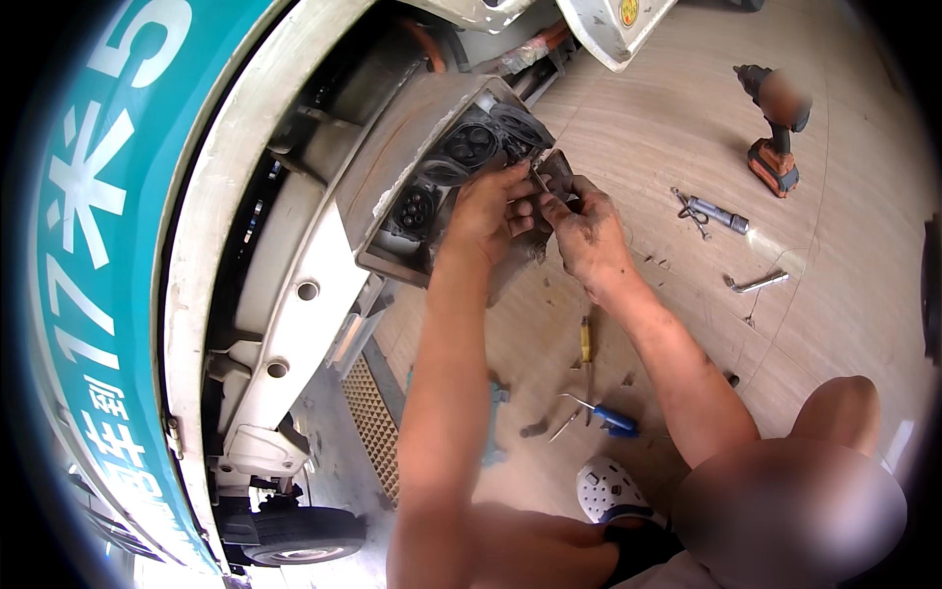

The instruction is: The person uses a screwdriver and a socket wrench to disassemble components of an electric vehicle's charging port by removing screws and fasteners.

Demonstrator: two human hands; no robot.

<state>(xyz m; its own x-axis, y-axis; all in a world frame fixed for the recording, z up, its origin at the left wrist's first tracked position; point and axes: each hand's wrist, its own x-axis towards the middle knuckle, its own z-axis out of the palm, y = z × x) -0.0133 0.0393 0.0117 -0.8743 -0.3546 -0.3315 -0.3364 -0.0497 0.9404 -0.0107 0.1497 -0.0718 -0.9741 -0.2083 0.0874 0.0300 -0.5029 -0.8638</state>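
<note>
An open grey metal box [392, 157] juts from the underside of a vehicle, with round black fittings [471, 144] and loose black rings [520, 125] along its inside. My left hand [484, 211] is at the box's open side, fingers curled; what they grip is partly hidden. My right hand [592, 236] pinches a small dark flat piece [558, 171] between thumb and fingers, just right of my left fingertips. The two hands nearly touch there, and a thin metal bit shows between them.
A cordless drill [775, 128] stands at the far right. Nearer lie a lit flashlight [719, 214], a small wrench [760, 283], a yellow-handled screwdriver [586, 340] and a blue-handled screwdriver [615, 420]. Dirt bits litter the tiled floor. A tyre [302, 535] and floor grate [373, 412] are lower left.
</note>
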